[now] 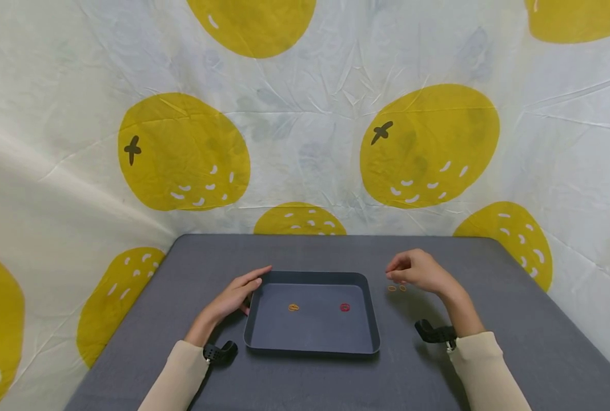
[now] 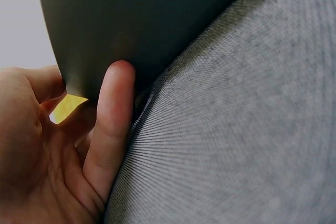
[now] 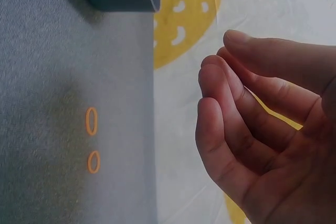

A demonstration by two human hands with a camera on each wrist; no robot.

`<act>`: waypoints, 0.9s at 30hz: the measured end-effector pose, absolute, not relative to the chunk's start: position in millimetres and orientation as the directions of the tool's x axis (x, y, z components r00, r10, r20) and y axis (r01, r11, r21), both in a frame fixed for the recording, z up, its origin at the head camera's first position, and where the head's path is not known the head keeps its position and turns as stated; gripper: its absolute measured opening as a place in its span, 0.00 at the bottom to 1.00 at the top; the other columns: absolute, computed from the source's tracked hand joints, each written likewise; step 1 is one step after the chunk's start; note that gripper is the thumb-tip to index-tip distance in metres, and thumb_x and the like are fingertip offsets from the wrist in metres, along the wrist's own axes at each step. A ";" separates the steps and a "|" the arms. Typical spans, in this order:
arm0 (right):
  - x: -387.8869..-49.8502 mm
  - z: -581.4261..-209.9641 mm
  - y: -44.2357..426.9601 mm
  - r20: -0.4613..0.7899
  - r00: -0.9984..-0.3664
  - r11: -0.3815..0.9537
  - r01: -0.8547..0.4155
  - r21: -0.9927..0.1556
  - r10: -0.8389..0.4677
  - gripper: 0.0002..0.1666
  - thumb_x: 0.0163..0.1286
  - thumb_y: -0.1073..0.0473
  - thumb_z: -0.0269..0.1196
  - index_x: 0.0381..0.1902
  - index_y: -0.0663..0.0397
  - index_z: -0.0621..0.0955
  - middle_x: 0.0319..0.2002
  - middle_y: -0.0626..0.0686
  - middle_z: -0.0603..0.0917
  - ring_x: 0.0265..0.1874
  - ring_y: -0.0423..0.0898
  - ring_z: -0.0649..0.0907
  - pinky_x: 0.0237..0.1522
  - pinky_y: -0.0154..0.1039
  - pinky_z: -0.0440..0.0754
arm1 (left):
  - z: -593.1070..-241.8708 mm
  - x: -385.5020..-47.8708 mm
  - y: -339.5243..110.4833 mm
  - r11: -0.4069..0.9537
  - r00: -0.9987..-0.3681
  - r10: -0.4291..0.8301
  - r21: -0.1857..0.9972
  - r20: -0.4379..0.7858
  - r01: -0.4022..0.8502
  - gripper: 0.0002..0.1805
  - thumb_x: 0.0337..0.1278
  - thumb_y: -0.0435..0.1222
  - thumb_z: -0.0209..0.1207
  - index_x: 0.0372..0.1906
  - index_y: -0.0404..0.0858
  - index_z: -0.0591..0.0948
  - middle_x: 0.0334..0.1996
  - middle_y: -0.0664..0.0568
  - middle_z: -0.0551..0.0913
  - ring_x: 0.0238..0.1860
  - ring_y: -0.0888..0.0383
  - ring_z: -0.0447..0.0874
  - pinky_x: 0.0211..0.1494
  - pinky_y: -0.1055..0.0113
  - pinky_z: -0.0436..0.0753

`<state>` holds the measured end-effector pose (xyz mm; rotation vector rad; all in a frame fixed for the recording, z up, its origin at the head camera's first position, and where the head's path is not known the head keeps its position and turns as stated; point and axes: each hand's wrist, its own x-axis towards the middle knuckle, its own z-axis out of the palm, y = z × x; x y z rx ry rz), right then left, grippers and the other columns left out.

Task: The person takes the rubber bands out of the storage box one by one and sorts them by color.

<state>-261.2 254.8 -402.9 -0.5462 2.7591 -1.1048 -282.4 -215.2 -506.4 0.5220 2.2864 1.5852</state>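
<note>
A shallow dark grey tray [image 1: 310, 349] lies on the table. My left hand [image 1: 237, 295] holds its far left corner, thumb over the rim; in the left wrist view the little finger [image 2: 116, 103] touches the outer wall. Inside the tray lie a small cluster of yellow-orange rubber bands [image 1: 293, 307] and a red cluster [image 1: 344, 307]. To the tray's right, my right hand [image 1: 419, 271] hovers over two orange rubber bands [image 3: 92, 121] lying on the table. Its fingers are loosely bent, the thumb tip near the index finger, with nothing visible between them.
The grey cloth-covered table [image 1: 315, 385] reaches back to a hanging white sheet [image 1: 305, 148] printed with yellow fruit. Black straps with camera mounts are on both wrists; the right mount [image 1: 433, 332] is near the tray's right side.
</note>
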 end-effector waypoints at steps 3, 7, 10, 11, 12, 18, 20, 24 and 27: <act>-259.5 -400.2 250.6 0.023 -0.927 0.671 -0.288 -0.684 -0.374 0.11 0.69 0.60 0.70 0.42 0.63 0.88 0.32 0.53 0.89 0.29 0.47 0.84 0.32 0.41 0.82 | -506.3 -283.1 -215.5 0.320 -0.883 0.467 0.939 -0.044 0.123 0.27 0.85 0.46 0.44 0.81 0.53 0.63 0.81 0.42 0.58 0.50 0.51 0.82 0.27 0.59 0.87; -258.0 -396.7 243.0 0.027 -0.920 0.671 -0.306 -0.675 -0.392 0.11 0.69 0.59 0.70 0.43 0.64 0.88 0.31 0.50 0.89 0.30 0.45 0.84 0.33 0.40 0.82 | -505.7 -283.8 -215.6 0.316 -0.878 0.478 0.939 -0.033 0.137 0.27 0.85 0.45 0.43 0.81 0.51 0.63 0.81 0.41 0.58 0.53 0.49 0.81 0.26 0.59 0.87; -258.1 -395.3 235.9 0.019 -0.914 0.665 -0.310 -0.679 -0.406 0.11 0.70 0.60 0.69 0.42 0.64 0.88 0.30 0.49 0.88 0.27 0.43 0.83 0.30 0.39 0.81 | -505.7 -283.9 -215.9 0.314 -0.875 0.483 0.939 -0.028 0.143 0.27 0.85 0.45 0.44 0.82 0.50 0.63 0.81 0.39 0.58 0.54 0.49 0.81 0.26 0.59 0.87; -258.3 -395.2 233.7 0.017 -0.911 0.664 -0.313 -0.680 -0.412 0.10 0.70 0.60 0.69 0.42 0.64 0.88 0.29 0.49 0.88 0.26 0.42 0.82 0.30 0.40 0.81 | -505.9 -283.9 -216.0 0.315 -0.875 0.483 0.938 -0.029 0.143 0.28 0.85 0.45 0.44 0.82 0.49 0.63 0.81 0.38 0.58 0.53 0.49 0.81 0.26 0.59 0.87; -258.6 -395.1 231.4 0.016 -0.908 0.659 -0.316 -0.683 -0.418 0.09 0.70 0.61 0.69 0.41 0.63 0.88 0.29 0.49 0.88 0.26 0.43 0.82 0.29 0.40 0.81 | -505.9 -283.9 -216.2 0.316 -0.876 0.482 0.938 -0.030 0.142 0.28 0.85 0.45 0.44 0.82 0.49 0.62 0.81 0.38 0.58 0.53 0.49 0.82 0.26 0.59 0.87; -259.2 -392.9 217.0 0.025 -0.896 0.634 -0.333 -0.698 -0.443 0.07 0.70 0.60 0.69 0.40 0.59 0.88 0.31 0.54 0.88 0.29 0.45 0.84 0.30 0.44 0.83 | -505.6 -283.2 -215.6 0.331 -0.886 0.461 0.935 -0.043 0.127 0.27 0.85 0.45 0.44 0.81 0.52 0.64 0.81 0.41 0.59 0.57 0.50 0.80 0.28 0.58 0.88; -259.9 -391.3 211.1 0.019 -0.897 0.633 -0.326 -0.702 -0.441 0.07 0.70 0.59 0.69 0.40 0.58 0.88 0.33 0.54 0.89 0.32 0.48 0.85 0.31 0.43 0.84 | -505.8 -283.1 -215.2 0.332 -0.889 0.455 0.935 -0.046 0.122 0.26 0.84 0.46 0.45 0.81 0.54 0.64 0.81 0.44 0.59 0.59 0.48 0.79 0.28 0.56 0.88; -261.5 -387.7 197.2 0.014 -0.889 0.616 -0.329 -0.716 -0.458 0.08 0.69 0.58 0.70 0.40 0.59 0.89 0.34 0.54 0.90 0.34 0.51 0.87 0.34 0.43 0.84 | -506.4 -283.4 -214.9 0.330 -0.887 0.461 0.934 -0.037 0.133 0.26 0.84 0.47 0.45 0.80 0.55 0.64 0.81 0.44 0.60 0.61 0.44 0.78 0.28 0.56 0.88; -262.2 -385.6 187.8 0.020 -0.878 0.595 -0.340 -0.728 -0.477 0.08 0.69 0.59 0.70 0.40 0.59 0.89 0.34 0.54 0.90 0.33 0.48 0.87 0.38 0.46 0.86 | -506.0 -283.5 -214.9 0.328 -0.885 0.465 0.934 -0.032 0.139 0.27 0.84 0.46 0.45 0.81 0.55 0.64 0.81 0.44 0.60 0.61 0.45 0.78 0.28 0.56 0.88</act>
